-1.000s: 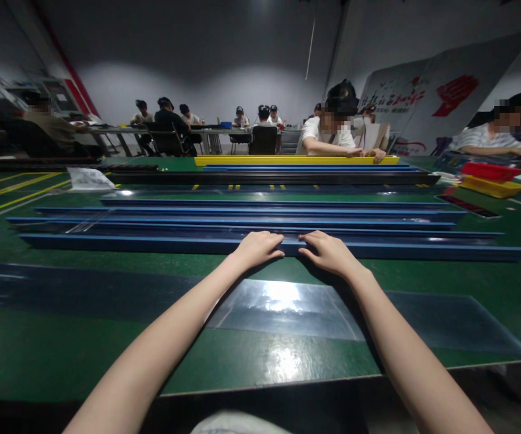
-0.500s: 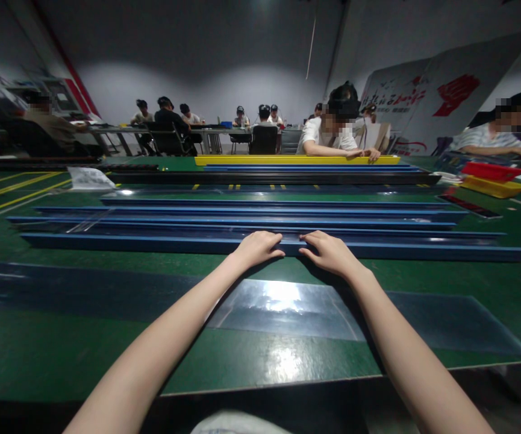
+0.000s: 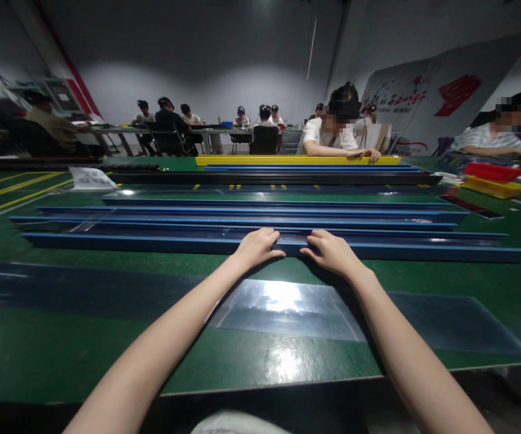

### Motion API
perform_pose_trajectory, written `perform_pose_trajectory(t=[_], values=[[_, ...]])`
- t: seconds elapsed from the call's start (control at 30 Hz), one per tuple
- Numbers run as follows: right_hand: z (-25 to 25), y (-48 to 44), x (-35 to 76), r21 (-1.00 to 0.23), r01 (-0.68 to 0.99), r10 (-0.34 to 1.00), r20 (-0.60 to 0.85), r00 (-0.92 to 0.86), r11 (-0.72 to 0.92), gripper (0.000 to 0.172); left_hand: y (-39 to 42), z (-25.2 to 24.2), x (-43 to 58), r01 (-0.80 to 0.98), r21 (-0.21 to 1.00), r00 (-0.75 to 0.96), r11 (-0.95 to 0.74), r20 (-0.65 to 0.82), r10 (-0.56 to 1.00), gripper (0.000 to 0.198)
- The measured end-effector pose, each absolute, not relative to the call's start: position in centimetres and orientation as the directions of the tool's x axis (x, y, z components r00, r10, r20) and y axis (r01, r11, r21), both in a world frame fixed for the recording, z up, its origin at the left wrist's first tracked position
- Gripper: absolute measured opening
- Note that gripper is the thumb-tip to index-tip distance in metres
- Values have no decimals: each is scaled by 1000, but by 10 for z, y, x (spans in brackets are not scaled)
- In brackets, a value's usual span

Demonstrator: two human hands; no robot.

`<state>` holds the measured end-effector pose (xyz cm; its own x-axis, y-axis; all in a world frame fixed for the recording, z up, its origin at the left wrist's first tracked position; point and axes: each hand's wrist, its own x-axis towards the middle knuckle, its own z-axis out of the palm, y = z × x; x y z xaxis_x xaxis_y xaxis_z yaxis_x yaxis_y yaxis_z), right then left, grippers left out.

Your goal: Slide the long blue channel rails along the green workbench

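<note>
Blue rail (image 3: 152, 243), nearest of several across green table (image 3: 61, 343); left hand (image 3: 256, 247) and right hand (image 3: 332, 253) side by side at mid-length, fingers hooked over top edge; probably stiff, light, unwieldy lengthwise; best held near middle.

Left hand (image 3: 256, 248), right hand (image 3: 332, 253) on rail (image 3: 106, 243) (blue)

Nothing legible here
A white banner (image 3: 427, 99) on the right wall is carrying red characters (plus a red emblem), all blurring beyond reading.
</note>
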<state>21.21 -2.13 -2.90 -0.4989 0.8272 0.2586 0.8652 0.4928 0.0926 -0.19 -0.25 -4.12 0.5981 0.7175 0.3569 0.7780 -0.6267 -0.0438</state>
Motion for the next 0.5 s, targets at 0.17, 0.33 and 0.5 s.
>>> perform_pose_trajectory(t=[0.17, 0.33, 0.5], values=[[-27, -22, 211, 92, 871, 837, 245, -489, 482, 28, -2, -40, -2, 794, -44, 584, -607, 336, 739, 35], [-27, -22, 211, 94, 872, 839, 241, -488, 480, 29, -1, -40, -2, 803, -62, 575, -592, 340, 744, 37], [-28, -21, 212, 87, 866, 830, 253, -497, 492, 29, -2, -40, -1, 801, -93, 585, -592, 335, 739, 36]])
